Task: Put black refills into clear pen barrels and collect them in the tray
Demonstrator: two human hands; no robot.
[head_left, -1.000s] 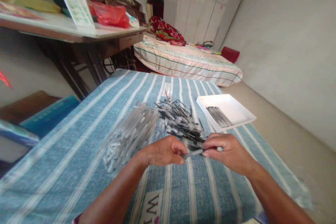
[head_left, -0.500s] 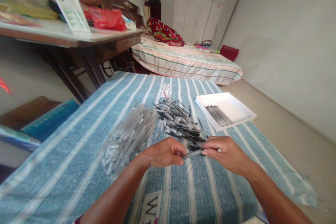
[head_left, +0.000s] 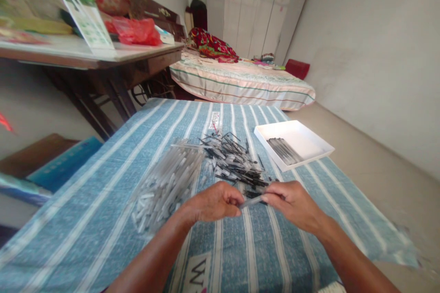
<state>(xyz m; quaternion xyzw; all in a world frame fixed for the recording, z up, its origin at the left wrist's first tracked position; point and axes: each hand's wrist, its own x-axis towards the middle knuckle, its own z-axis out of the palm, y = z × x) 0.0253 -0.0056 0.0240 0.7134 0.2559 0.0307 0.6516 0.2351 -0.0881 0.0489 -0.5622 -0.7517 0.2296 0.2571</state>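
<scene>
I am holding a thin grey tube (head_left: pixel 250 201) between my two hands, just above the blue striped cloth (head_left: pixel 103 201) that is covering the table. My left hand (head_left: pixel 215 203) is curling into a loose fist, its fingertips pinching the tube's left end. My right hand (head_left: pixel 292 203) is closing its thumb and forefinger on the other end, and the tube is lying nearly level, tilting slightly up toward the right. Both hands are hovering over the middle of the table's near half, closer to the near edge than to the far one.

Just beyond my left hand, a heap of pale grey tubes (head_left: pixel 168 178) is lying on the cloth, stretching toward the table's left side. Beside it, just beyond my fingers, a tangle of thin black refills (head_left: pixel 233 162) is spreading out around the centre of the table; its nearest pieces are lying just behind the tube I am gripping, though I cannot tell whether they are touching it.

Toward the far right corner, a shallow white tray (head_left: pixel 309 139) is sitting on the cloth, with a small bundle of dark sticks (head_left: pixel 283 150) lying inside it near its left wall.

Past the far edge of the table, a bed (head_left: pixel 240 82) with a striped cover is standing, and a wooden desk (head_left: pixel 103 55) is standing off to the left.
</scene>
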